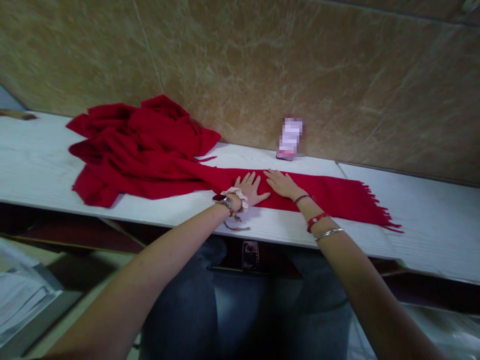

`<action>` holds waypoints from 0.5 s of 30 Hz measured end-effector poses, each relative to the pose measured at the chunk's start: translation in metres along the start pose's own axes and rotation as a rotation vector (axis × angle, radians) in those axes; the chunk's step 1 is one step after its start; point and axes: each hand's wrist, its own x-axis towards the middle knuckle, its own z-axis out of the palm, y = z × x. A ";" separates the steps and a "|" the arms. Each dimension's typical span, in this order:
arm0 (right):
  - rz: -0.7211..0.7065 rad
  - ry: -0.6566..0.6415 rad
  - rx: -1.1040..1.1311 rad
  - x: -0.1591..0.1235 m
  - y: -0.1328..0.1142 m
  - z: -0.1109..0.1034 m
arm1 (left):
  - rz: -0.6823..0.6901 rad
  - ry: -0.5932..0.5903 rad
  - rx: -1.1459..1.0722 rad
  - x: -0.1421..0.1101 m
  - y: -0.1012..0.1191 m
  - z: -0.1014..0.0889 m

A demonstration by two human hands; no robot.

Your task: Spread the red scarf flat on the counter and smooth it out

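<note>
A red scarf (337,196) with a fringed end lies in a flat strip along the white bench top, its fringe pointing right. Its other part sits bunched in a loose heap on the left. My left hand (249,188) rests on the flat strip with fingers spread. Close beside it, my right hand (281,183) lies flat on the same strip, fingers stretched out. Both palms face down on the cloth, and neither hand grips it. A scrunchie, a watch and a beaded bracelet circle my left wrist; bracelets and a bangle are on my right.
A phone (290,139) leans against the brown marbled wall (240,70) behind the white bench top (423,215). Another lit phone screen (250,255) shows below the front edge. A grey bin (41,305) with white sheets stands at lower left. A brown stick-like piece (17,114) lies far left.
</note>
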 end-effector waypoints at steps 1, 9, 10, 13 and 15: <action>0.028 -0.001 0.000 -0.001 0.004 0.001 | 0.005 0.003 0.002 0.000 0.000 0.000; 0.245 0.042 -0.016 -0.025 0.059 -0.004 | 0.023 -0.010 0.003 -0.004 0.000 -0.004; 0.272 0.050 -0.017 -0.029 0.065 -0.004 | 0.019 -0.009 0.000 -0.005 0.000 -0.005; 0.324 0.079 -0.017 -0.035 0.077 -0.004 | 0.008 -0.008 -0.009 -0.006 0.002 -0.006; 0.331 0.111 -0.023 -0.034 0.078 -0.005 | 0.011 -0.011 -0.010 -0.007 0.002 -0.007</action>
